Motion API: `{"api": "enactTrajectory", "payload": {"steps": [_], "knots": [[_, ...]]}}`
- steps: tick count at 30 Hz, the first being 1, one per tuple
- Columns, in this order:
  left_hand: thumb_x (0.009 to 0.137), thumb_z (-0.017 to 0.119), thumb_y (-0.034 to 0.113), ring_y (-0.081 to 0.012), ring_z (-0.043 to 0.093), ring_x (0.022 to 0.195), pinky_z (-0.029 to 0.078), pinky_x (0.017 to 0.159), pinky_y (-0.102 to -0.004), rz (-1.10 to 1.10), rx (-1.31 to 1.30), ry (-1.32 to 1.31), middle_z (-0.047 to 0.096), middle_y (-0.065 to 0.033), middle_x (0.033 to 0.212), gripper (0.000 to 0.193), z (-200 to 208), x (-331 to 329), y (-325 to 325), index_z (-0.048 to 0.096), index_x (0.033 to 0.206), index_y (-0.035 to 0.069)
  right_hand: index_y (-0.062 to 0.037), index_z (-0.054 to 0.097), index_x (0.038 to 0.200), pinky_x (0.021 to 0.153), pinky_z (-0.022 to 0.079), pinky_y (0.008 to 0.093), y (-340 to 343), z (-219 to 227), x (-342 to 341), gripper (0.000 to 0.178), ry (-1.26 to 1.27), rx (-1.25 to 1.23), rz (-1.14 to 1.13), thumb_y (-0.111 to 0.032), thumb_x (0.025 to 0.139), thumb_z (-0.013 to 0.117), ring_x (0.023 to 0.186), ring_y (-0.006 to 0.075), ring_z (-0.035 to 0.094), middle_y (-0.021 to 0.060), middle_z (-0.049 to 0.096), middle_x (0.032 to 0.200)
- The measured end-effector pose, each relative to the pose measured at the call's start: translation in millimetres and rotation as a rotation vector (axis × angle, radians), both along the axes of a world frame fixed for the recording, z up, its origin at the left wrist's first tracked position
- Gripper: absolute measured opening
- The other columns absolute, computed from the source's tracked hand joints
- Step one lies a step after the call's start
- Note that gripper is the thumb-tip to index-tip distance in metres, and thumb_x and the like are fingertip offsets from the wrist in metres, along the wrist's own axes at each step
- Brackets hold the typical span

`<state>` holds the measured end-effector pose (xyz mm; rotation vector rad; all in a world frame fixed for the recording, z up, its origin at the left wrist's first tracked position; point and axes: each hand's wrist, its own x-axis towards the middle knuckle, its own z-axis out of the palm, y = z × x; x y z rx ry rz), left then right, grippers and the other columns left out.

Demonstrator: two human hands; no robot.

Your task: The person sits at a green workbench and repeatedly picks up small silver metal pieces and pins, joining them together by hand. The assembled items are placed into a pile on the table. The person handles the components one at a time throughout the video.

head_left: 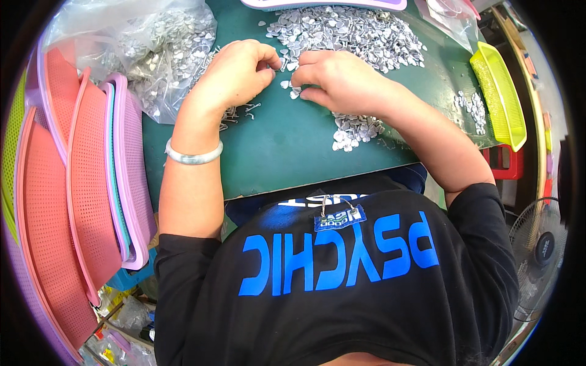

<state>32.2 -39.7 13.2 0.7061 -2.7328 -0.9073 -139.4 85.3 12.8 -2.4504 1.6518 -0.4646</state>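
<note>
Both hands work close together over a green tabletop (268, 152). My left hand (241, 72), with a pale bangle (194, 154) on its wrist, has its fingers curled and thumb brought in; what sits at the fingertips is too small to make out. Facing it, my right hand (342, 79) is also curled in a pinch, and its grip is partly hidden. Loose flat silvery pieces (295, 93) lie by its fingertips. Beyond both hands spreads a big heap of such heart-like pieces (348, 36). Thin hook-like metal bits (249, 111) lie beneath my left wrist.
A clear plastic bag (165, 55) of metal pieces lies at the left. A smaller pile (354, 131) rests under my right forearm. Pink and purple perforated baskets (97, 183) are stacked at left. A yellow-green basket (500, 97) stands right, and a fan (537, 250) is lower right.
</note>
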Motion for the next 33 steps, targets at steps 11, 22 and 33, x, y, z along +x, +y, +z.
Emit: {"api": "enactTrajectory", "payload": {"steps": [11,22,33], "knots": [[0.071,0.069,0.004,-0.0197,0.057,0.065,0.047,0.062,-0.0331,-0.104,-0.045,-0.016,0.059,-0.0088,0.07,0.015,-8,-7,9,0.065,0.084,0.001,-0.0062,0.065,0.082,0.073,0.05,0.0425,7,0,-4,0.011,-0.127,0.146,-0.067,-0.013,0.08,0.057,0.083,0.0333,0.062,0.0119,0.062,0.086],[0.07,0.069,0.002,-0.0144,0.055,0.061,0.046,0.057,-0.0297,-0.139,-0.017,0.115,0.056,-0.0063,0.066,0.01,-2,-10,25,0.061,0.075,0.001,-0.0108,0.068,0.087,0.074,0.051,0.0408,-1,-7,-11,0.012,-0.118,0.009,-0.176,-0.015,0.078,0.061,0.086,0.0299,0.063,0.0082,0.063,0.088],[0.069,0.069,0.006,-0.0212,0.062,0.069,0.049,0.064,-0.0306,-0.288,0.173,-0.189,0.065,-0.0104,0.073,0.011,12,-1,25,0.068,0.079,0.001,-0.0053,0.062,0.08,0.069,0.05,0.0394,-1,-10,-10,0.007,-0.068,-0.091,-0.09,-0.011,0.077,0.062,0.082,0.0303,0.061,0.0087,0.058,0.083]]}}
